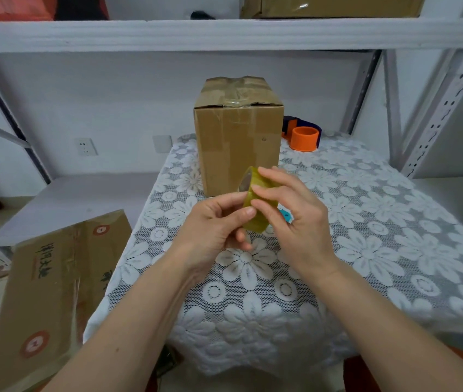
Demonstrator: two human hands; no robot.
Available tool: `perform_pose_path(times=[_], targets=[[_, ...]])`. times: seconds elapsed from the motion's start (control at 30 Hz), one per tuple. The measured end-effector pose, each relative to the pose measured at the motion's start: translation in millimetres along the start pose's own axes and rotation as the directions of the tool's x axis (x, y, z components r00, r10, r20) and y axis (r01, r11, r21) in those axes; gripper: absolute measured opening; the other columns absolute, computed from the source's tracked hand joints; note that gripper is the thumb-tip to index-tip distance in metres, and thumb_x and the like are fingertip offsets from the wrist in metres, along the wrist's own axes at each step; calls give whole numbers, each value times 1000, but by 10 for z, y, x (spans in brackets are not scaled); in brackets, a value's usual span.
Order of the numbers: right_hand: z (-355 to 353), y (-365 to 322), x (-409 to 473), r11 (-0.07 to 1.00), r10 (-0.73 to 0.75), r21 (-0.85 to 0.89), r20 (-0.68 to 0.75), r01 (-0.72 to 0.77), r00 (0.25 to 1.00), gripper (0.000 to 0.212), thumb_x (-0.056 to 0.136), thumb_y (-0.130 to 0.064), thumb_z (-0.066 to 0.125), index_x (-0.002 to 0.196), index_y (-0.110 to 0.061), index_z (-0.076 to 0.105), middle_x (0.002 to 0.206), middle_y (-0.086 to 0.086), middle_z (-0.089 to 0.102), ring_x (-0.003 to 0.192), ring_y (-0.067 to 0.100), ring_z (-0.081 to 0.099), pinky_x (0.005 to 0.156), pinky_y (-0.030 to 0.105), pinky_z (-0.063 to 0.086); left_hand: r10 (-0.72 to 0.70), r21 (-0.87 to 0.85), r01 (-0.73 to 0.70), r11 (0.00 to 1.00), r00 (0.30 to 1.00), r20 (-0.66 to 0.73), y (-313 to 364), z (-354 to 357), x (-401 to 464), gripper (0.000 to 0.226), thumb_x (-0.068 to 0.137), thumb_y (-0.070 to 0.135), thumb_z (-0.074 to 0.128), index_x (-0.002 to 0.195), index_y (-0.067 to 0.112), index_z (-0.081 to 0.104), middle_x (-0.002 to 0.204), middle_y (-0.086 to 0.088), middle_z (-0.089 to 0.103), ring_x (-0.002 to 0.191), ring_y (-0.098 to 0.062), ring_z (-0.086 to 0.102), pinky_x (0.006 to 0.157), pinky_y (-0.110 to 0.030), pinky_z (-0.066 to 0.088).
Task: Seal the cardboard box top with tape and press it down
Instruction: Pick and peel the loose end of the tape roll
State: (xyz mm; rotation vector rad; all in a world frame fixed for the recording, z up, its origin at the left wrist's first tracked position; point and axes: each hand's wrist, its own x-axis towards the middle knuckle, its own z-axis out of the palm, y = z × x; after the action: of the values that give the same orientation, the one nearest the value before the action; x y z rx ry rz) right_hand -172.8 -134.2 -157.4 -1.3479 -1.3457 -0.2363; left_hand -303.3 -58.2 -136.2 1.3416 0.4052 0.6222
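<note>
Yellowish tape roll point(258, 205) sits between both hands above the counter point(366, 236): the left hand point(213, 224) pinches its near edge, the right hand point(295, 210) curls fingers over its rim. Cardboard box point(238, 137) stands upright at 12 o'clock, an orange tape dispenser point(305, 137) at its 3 o'clock.

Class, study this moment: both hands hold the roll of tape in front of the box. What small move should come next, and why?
Probably peel up the free end of the tape roll. The left hand pinches at its edge while the right hand steadies it, and no loose strip shows yet. The cardboard box stands beyond on the table, untouched.
</note>
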Motion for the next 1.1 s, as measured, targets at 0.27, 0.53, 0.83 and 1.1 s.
perform_pose_path(times=[0.27,0.53,0.83,1.1], targets=[[-3,-49,0,995,-75,-69,-18,74,997,12,87,-13,64,95,-6,69,123,7,63,126,26,53,107,38,42,-15,-41,17,999,998,54,-6,-21,0,37,78,14,66,114,9,67,73,-14,44,41,-4,44,49,-23,54],[41,4,-41,998,-57,-21,-30,57,998,9,87,-7,64,92,-3,71,123,11,63,126,29,53,104,44,45,-7,-17,9,1000,998,61,9,-20,-11,33,81,10,63,113,10,68,81,-16,44,40,-3,39,46,-20,52],[-11,-148,14,999,48,20,-37,-47,998,22,85,-12,68,107,-12,69,117,5,64,114,15,59,99,29,47,54,140,-60,988,997,47,53,-17,-26,33,85,7,62,118,7,65,59,6,55,39,-3,37,47,-23,54],[-60,-218,96,967,251,45,-18,-250,968,3,82,-13,70,79,-13,70,107,-2,62,102,4,58,91,22,47,125,411,-101,906,992,-33,97,39,-47,28,89,7,61,111,21,68,50,14,62,35,-5,50,67,-55,57]])
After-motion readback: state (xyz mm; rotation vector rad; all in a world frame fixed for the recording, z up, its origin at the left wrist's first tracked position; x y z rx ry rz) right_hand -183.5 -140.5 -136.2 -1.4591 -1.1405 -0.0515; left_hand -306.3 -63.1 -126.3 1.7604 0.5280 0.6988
